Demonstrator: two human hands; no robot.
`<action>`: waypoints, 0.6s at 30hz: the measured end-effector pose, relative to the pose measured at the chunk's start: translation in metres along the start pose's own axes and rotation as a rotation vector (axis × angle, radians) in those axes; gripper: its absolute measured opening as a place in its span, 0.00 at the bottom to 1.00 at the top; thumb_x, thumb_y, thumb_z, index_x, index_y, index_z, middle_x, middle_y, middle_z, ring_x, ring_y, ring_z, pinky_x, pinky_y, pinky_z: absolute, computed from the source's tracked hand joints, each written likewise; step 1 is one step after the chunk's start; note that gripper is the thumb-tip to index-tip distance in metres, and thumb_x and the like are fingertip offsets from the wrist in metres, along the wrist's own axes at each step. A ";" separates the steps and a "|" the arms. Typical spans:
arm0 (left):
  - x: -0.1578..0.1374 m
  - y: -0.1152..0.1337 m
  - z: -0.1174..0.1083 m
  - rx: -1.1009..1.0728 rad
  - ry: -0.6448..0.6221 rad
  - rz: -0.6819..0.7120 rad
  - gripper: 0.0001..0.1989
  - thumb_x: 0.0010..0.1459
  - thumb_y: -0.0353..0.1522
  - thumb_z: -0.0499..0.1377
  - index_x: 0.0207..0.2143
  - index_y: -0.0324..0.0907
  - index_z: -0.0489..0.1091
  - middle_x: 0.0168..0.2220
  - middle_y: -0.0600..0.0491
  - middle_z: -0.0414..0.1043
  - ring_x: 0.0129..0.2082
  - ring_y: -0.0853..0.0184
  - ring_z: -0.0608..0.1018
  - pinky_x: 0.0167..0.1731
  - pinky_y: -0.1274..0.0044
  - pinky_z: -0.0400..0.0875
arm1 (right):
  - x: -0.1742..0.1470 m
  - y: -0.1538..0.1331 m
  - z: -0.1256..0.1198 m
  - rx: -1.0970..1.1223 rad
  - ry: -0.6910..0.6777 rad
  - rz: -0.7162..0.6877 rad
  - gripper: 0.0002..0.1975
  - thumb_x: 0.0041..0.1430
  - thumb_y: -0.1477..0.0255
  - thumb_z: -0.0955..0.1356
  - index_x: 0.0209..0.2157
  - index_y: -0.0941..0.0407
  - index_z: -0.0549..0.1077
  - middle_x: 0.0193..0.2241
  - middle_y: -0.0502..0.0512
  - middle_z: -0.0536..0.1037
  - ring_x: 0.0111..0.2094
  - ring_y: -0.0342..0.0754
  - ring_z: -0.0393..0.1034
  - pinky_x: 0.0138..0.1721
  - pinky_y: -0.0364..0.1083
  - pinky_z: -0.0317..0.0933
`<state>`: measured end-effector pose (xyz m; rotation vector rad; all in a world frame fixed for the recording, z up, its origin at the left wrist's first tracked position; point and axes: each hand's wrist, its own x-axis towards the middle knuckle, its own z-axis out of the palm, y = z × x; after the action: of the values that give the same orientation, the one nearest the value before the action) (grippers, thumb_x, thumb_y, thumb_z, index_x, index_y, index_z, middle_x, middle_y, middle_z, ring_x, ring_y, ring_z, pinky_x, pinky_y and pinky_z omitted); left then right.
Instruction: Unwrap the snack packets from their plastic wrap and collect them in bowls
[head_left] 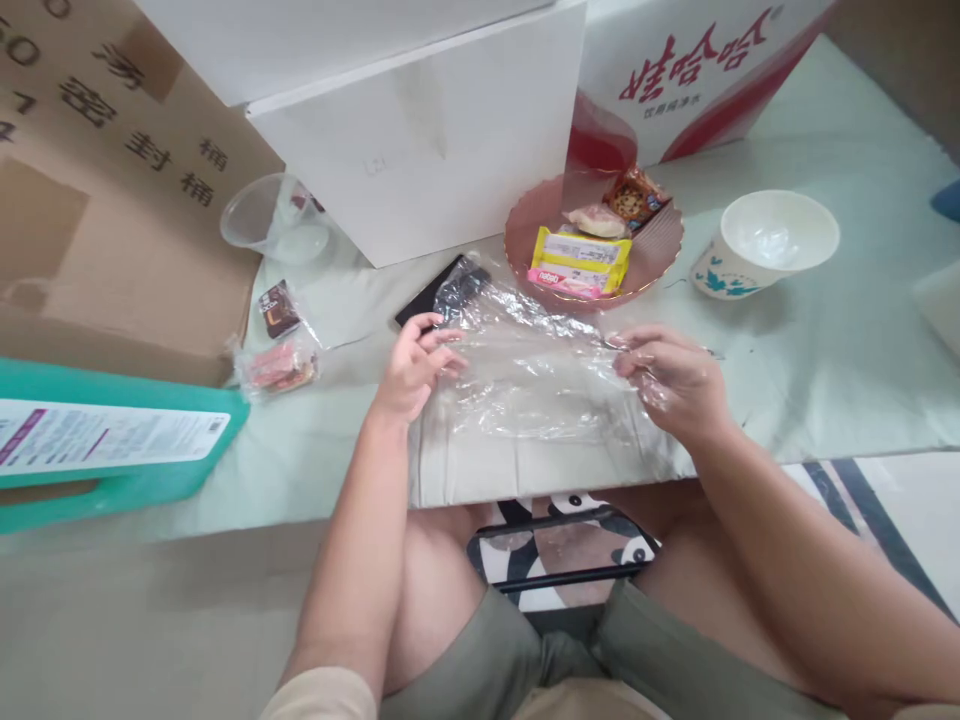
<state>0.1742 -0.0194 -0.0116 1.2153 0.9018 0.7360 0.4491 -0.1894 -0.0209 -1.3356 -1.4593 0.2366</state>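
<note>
A thin, crinkled sheet of clear plastic film (pixel 536 370) stretches between my two hands above the front of the cloth-covered table. My left hand (pixel 420 370) has its curled fingers on the film's left edge. At the right edge, my right hand (pixel 671 380) pinches the film between thumb and fingers. Part of a dark flat object (pixel 427 295) shows beneath the far left corner of the film. Just beyond it stands a pinkish clear plate (pixel 521 240) with wrapped snacks (pixel 581 258). Whether the film is a single sheet or a bag, I cannot tell.
A white paper cup (pixel 724 265) stands at the right. On the left are a clear plastic cup (pixel 247 225), small wrapped snacks (pixel 277 365), a green container (pixel 217 470) and a cardboard box (pixel 150 280). White boxes (pixel 450 130) line the back.
</note>
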 end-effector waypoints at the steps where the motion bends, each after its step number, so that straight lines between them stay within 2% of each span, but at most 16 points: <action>1: -0.001 0.002 -0.001 0.035 -0.061 -0.097 0.28 0.42 0.40 0.72 0.44 0.42 0.67 0.32 0.53 0.79 0.23 0.69 0.79 0.20 0.81 0.68 | -0.001 -0.001 0.000 0.005 0.022 -0.041 0.09 0.59 0.77 0.69 0.26 0.51 0.75 0.38 0.52 0.81 0.37 0.48 0.78 0.35 0.48 0.71; 3: -0.003 0.003 -0.001 0.127 -0.170 -0.251 0.27 0.44 0.42 0.72 0.43 0.38 0.71 0.25 0.52 0.77 0.18 0.68 0.77 0.16 0.81 0.63 | -0.002 -0.006 0.000 0.023 0.057 -0.063 0.12 0.61 0.75 0.69 0.24 0.51 0.75 0.40 0.52 0.81 0.34 0.47 0.77 0.32 0.47 0.72; 5: -0.004 0.003 -0.001 0.184 -0.222 -0.295 0.22 0.45 0.41 0.71 0.40 0.37 0.74 0.20 0.54 0.74 0.16 0.68 0.75 0.15 0.80 0.63 | -0.002 -0.012 -0.002 0.035 0.057 -0.046 0.14 0.62 0.72 0.70 0.21 0.50 0.75 0.42 0.52 0.80 0.31 0.45 0.75 0.31 0.48 0.72; 7: -0.005 0.002 0.001 0.164 -0.172 -0.215 0.18 0.47 0.39 0.70 0.38 0.39 0.75 0.18 0.56 0.73 0.14 0.69 0.74 0.15 0.80 0.65 | -0.002 -0.013 -0.004 0.054 0.076 0.015 0.12 0.62 0.70 0.71 0.23 0.50 0.76 0.43 0.53 0.81 0.30 0.45 0.74 0.32 0.48 0.72; 9: -0.004 0.001 0.002 0.080 -0.076 -0.077 0.14 0.48 0.38 0.69 0.36 0.41 0.76 0.20 0.57 0.75 0.16 0.70 0.76 0.18 0.80 0.69 | -0.002 -0.009 -0.006 0.127 0.098 0.138 0.00 0.60 0.68 0.73 0.34 0.48 0.78 0.44 0.53 0.81 0.29 0.45 0.74 0.30 0.48 0.71; 11: -0.004 0.002 0.002 -0.012 0.002 0.056 0.11 0.47 0.37 0.70 0.33 0.42 0.77 0.24 0.56 0.77 0.21 0.70 0.78 0.23 0.79 0.73 | -0.002 -0.001 -0.006 0.204 0.046 0.294 0.13 0.56 0.66 0.75 0.44 0.48 0.77 0.45 0.54 0.81 0.30 0.46 0.75 0.29 0.47 0.70; 12: -0.004 0.003 0.001 -0.047 0.028 0.113 0.10 0.47 0.37 0.71 0.31 0.42 0.77 0.26 0.55 0.77 0.23 0.70 0.79 0.25 0.78 0.74 | -0.002 0.003 -0.005 0.212 0.002 0.357 0.15 0.54 0.66 0.75 0.44 0.48 0.77 0.44 0.54 0.81 0.31 0.47 0.75 0.29 0.46 0.70; 14: -0.004 0.005 -0.002 -0.098 0.047 0.199 0.10 0.45 0.36 0.73 0.26 0.42 0.78 0.31 0.53 0.79 0.28 0.70 0.81 0.30 0.78 0.76 | -0.001 0.010 -0.002 0.151 -0.042 0.434 0.09 0.53 0.67 0.74 0.37 0.51 0.78 0.41 0.55 0.82 0.35 0.49 0.77 0.32 0.47 0.70; 16: -0.005 0.007 -0.008 -0.131 0.019 0.239 0.11 0.41 0.36 0.75 0.23 0.43 0.78 0.39 0.51 0.80 0.35 0.68 0.82 0.35 0.76 0.78 | 0.000 0.014 0.001 0.081 0.029 0.453 0.02 0.53 0.70 0.72 0.31 0.52 0.77 0.38 0.54 0.82 0.39 0.50 0.77 0.37 0.49 0.69; 18: -0.007 0.009 -0.015 -0.134 -0.045 0.248 0.12 0.38 0.37 0.77 0.20 0.44 0.77 0.44 0.50 0.78 0.42 0.64 0.82 0.42 0.72 0.78 | 0.002 0.014 0.003 0.065 0.145 0.425 0.02 0.53 0.73 0.70 0.29 0.52 0.77 0.35 0.53 0.81 0.40 0.50 0.76 0.40 0.50 0.69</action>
<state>0.1573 -0.0172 -0.0033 1.2313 0.6601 0.9477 0.4552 -0.1809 -0.0313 -1.5662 -1.0282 0.4487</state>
